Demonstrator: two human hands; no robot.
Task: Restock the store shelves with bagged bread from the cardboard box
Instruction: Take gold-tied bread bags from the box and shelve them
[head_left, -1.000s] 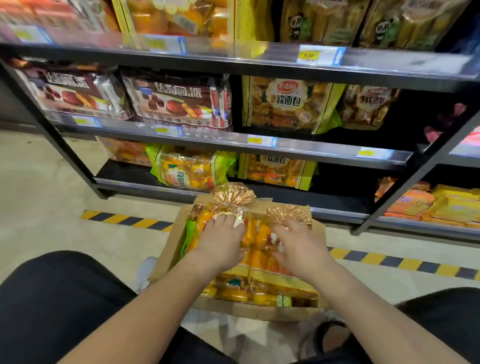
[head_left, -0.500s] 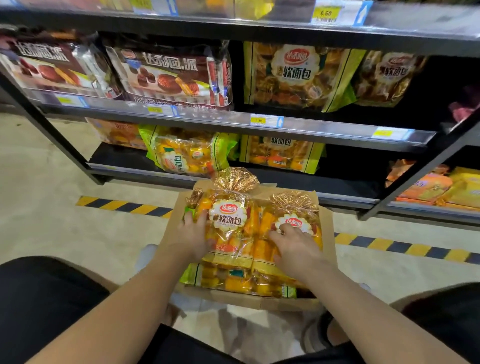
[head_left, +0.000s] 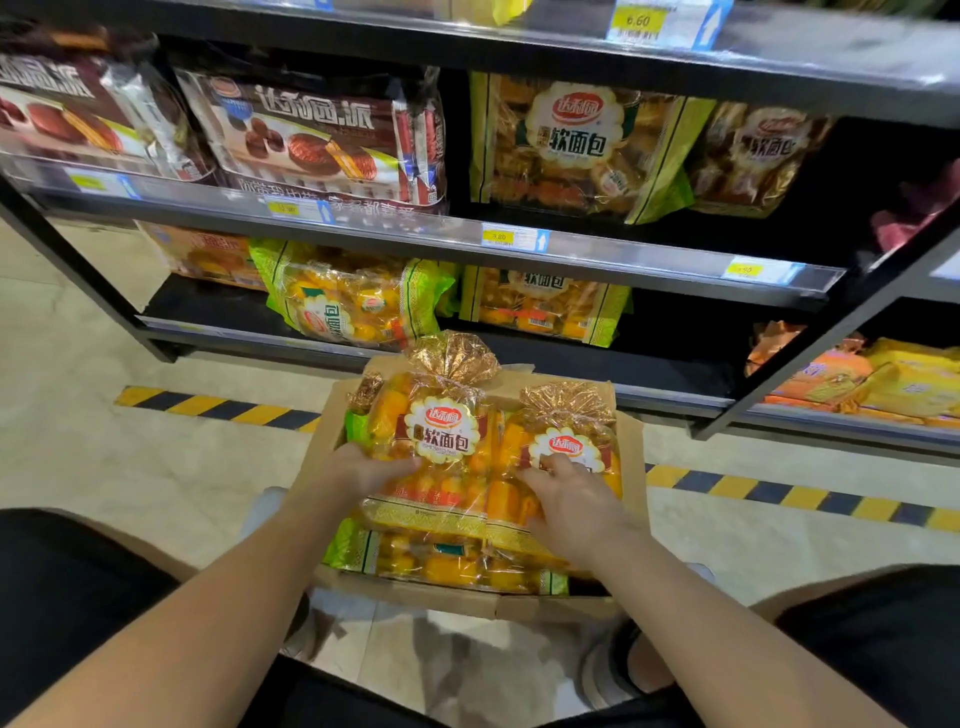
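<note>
Head view, down, seemingly close.

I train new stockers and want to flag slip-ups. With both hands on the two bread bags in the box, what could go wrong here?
1. The left hand and right hand press on the soft bread bags; a hard squeeze could crush the rolls.
2. Lifting both bags together, one may slip back into the cardboard box.
3. The bottom shelf already holds a tilted green bag; pushing in more might topple it.

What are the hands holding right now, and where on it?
The left hand grips the left edge of the taller clear bread bag; the right hand rests on the shorter bag, its grip unclear. Both bags remain in the cardboard box.
</note>
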